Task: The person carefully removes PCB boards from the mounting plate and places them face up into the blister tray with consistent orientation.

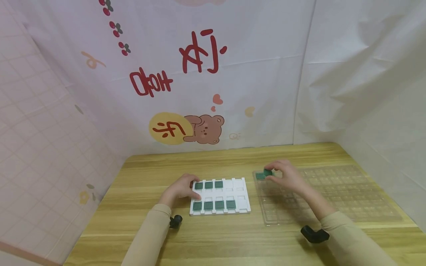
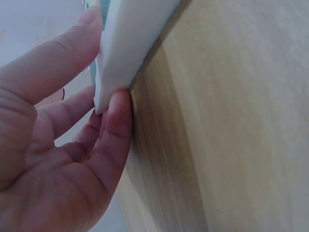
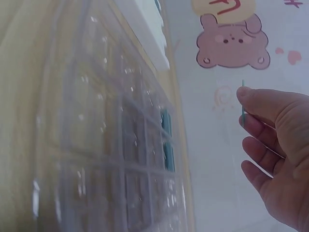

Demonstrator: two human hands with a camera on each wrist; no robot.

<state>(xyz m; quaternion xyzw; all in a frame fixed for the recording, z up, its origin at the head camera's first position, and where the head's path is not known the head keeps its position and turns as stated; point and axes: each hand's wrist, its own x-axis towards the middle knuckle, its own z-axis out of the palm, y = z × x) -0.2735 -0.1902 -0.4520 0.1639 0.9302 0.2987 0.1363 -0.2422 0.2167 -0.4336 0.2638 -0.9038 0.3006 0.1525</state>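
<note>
My left hand (image 1: 181,187) grips the left end of a white tray (image 1: 247,195), thumb over the top and fingers at its edge and underside. Green circuit boards (image 1: 219,204) lie in the tray's slots, three in the back row and several in the front row. To the right, my right hand (image 1: 287,178) pinches one small green circuit board (image 1: 267,172) between thumb and index finger, above the back left corner of a clear plastic tray (image 1: 332,195). In the right wrist view this board appears edge-on, apart from the clear tray. The other right fingers are loosely bent.
More green boards (image 3: 167,140) sit in the clear tray's far compartments. Bare slots (image 1: 238,184) show at the white tray's right side. Both trays lie on a wooden table (image 1: 213,240), with a printed white curtain (image 1: 259,85) behind it and curtains at both sides.
</note>
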